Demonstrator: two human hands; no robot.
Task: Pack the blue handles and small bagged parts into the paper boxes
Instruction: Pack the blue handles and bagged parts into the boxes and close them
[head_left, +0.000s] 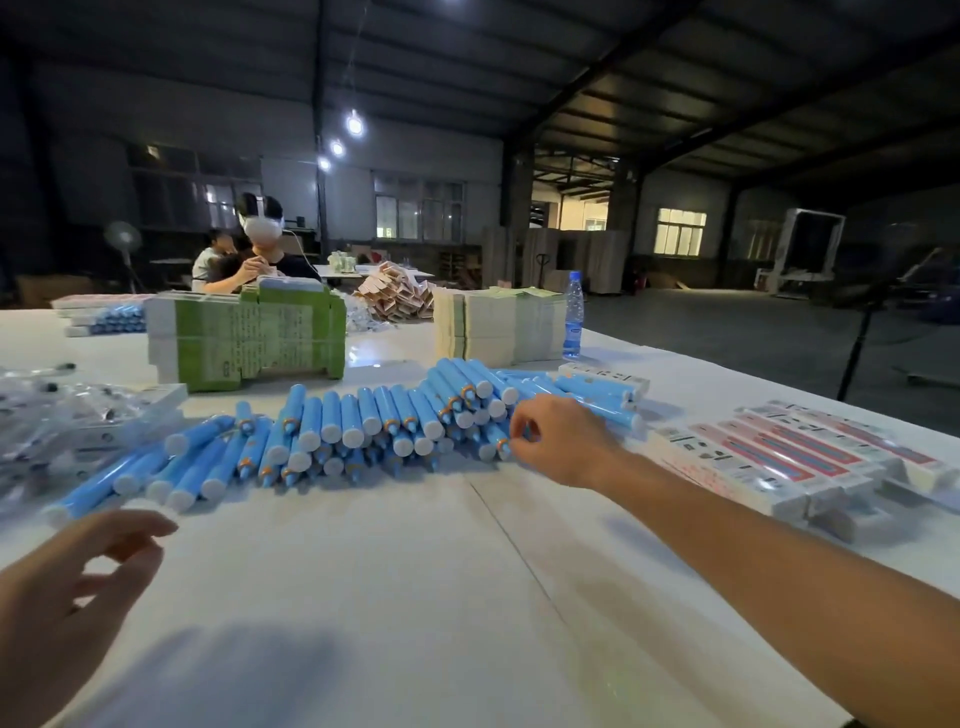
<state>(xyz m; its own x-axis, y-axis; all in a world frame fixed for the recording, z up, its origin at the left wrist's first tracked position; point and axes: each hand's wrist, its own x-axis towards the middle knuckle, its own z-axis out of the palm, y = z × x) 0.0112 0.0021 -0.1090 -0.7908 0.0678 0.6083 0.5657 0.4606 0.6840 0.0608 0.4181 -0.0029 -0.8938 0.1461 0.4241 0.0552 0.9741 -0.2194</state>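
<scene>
Picking is underway: the right hand (558, 439), centre-right, pinches one handle (500, 441) from the blue handles (332, 431). The left hand (62, 608), lower left, hovers released. Next, lift it toward a paper box (795, 462).

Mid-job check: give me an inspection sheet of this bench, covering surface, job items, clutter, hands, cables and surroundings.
Surface: white table, bare in the near middle.
Job's things: pile of blue handles across the middle; clear bagged parts at left; printed paper boxes in a row at right; stacks of flat cartons behind.
Clutter: water bottle standing by the far carton stack.
Hands: right hand pinches a handle at the pile's right end; left hand relaxed, holding nothing.
Cables: nothing seen on the table.
Surroundings: dim warehouse; people seated at a far table; standing fan far left.
</scene>
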